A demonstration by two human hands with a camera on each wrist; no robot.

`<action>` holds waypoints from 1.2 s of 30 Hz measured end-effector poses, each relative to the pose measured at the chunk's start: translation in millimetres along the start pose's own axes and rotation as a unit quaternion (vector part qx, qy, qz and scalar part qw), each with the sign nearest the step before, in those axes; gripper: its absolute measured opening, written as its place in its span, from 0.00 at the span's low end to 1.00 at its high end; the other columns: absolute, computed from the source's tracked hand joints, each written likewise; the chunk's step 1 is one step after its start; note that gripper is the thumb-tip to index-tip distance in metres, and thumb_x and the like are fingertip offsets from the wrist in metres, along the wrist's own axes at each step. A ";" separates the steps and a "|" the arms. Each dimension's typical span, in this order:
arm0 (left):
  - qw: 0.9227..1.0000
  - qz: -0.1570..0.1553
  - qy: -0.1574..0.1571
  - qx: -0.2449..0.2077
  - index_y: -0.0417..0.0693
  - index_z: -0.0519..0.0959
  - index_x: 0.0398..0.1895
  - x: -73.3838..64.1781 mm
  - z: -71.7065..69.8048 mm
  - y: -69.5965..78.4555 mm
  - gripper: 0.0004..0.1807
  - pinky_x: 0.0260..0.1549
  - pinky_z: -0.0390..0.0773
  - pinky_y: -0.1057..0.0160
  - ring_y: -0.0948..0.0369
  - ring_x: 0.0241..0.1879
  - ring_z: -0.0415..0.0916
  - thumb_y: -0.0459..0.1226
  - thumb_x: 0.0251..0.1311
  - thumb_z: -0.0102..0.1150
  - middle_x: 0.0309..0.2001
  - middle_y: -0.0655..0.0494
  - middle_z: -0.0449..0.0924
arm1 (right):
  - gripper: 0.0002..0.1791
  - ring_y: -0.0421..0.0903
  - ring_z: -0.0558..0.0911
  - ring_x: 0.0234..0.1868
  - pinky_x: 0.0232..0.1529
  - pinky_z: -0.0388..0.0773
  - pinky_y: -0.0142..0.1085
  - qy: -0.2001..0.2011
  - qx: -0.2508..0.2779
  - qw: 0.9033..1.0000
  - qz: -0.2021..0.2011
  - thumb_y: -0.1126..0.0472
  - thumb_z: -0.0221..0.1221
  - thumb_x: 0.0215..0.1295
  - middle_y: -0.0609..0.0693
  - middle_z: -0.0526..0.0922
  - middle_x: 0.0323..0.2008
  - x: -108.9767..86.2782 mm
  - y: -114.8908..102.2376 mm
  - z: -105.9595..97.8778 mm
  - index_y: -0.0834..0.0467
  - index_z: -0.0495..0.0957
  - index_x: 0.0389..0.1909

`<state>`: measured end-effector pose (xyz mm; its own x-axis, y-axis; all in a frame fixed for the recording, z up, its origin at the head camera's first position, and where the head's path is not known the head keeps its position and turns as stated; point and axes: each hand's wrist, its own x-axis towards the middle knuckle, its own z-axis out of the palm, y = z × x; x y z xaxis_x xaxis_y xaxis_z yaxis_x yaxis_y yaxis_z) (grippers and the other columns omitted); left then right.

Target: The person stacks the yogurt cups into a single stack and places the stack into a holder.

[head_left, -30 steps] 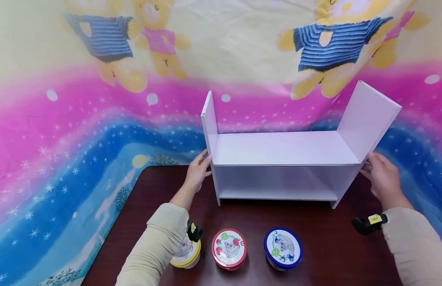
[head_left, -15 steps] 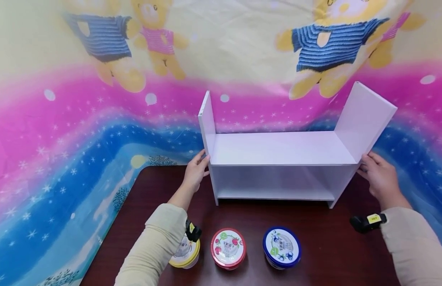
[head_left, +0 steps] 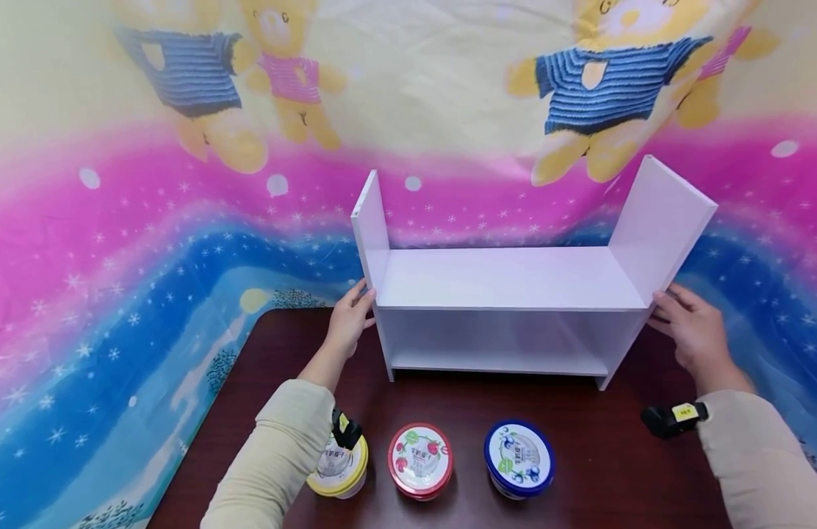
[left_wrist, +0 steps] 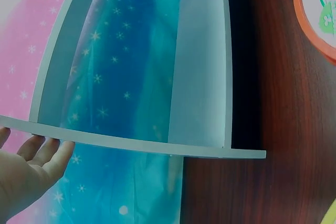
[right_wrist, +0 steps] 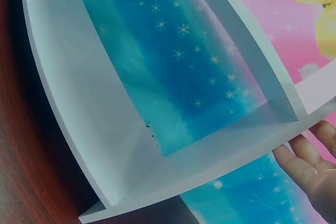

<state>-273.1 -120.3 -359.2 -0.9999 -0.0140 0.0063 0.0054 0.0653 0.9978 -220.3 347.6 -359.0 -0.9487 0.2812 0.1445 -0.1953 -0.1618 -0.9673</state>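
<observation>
One white shelf (head_left: 508,278) is at the back of the surface (head_left: 600,448). It should be stiff, rather light, smooth; best held by both side panels (head_left: 660,228). Left hand (head_left: 349,319) and right hand (head_left: 699,334) touch these, fingers extended. Nearer are three tubs: one yellow tub (head_left: 334,469), one red tub (head_left: 420,461), one blue tub (head_left: 519,459).

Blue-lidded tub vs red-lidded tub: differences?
The blue-lidded tub has a blue rim, the red-lidded tub a red one. Blue berries on the blue one's label; red fruit on the red one's. The blue one stands rightmost of three tubs, the red one in the middle. Both: round, upright, before the white shelf.
</observation>
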 end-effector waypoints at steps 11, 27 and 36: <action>1.000 -0.004 0.002 0.021 0.54 0.54 0.64 -2.5 -17.9 -2.4 0.30 0.46 0.68 0.54 0.52 0.55 0.62 0.49 0.59 0.45 0.58 0.46 0.60 | 0.31 0.32 0.78 0.29 0.24 0.74 0.25 -0.014 -0.040 0.999 0.009 0.56 0.57 0.55 0.36 0.73 0.33 -8.3 -0.6 15.8 0.59 0.61 0.60; 0.999 -0.007 0.018 0.027 0.55 0.53 0.65 -4.2 -43.1 -1.6 0.30 0.47 0.66 0.51 0.52 0.55 0.61 0.50 0.60 0.44 0.58 0.47 0.60 | 0.32 0.31 0.76 0.31 0.27 0.73 0.24 -0.002 -0.060 0.998 -0.010 0.55 0.56 0.55 0.40 0.72 0.38 -10.1 7.9 45.6 0.64 0.60 0.59; 0.999 -0.012 0.034 0.039 0.54 0.52 0.65 -4.9 -54.6 -2.4 0.31 0.47 0.66 0.52 0.52 0.55 0.61 0.50 0.60 0.43 0.59 0.47 0.58 | 0.35 0.30 0.74 0.33 0.28 0.73 0.22 -0.012 -0.109 0.994 0.003 0.51 0.54 0.56 0.59 0.60 0.59 -8.5 9.4 58.4 0.64 0.57 0.61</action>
<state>-267.4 -174.9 -358.0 -0.9965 -0.0832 -0.0105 -0.0222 0.1408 0.9898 -228.6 288.4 -357.1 -0.9555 0.2586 0.1417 -0.1343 0.0460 -0.9899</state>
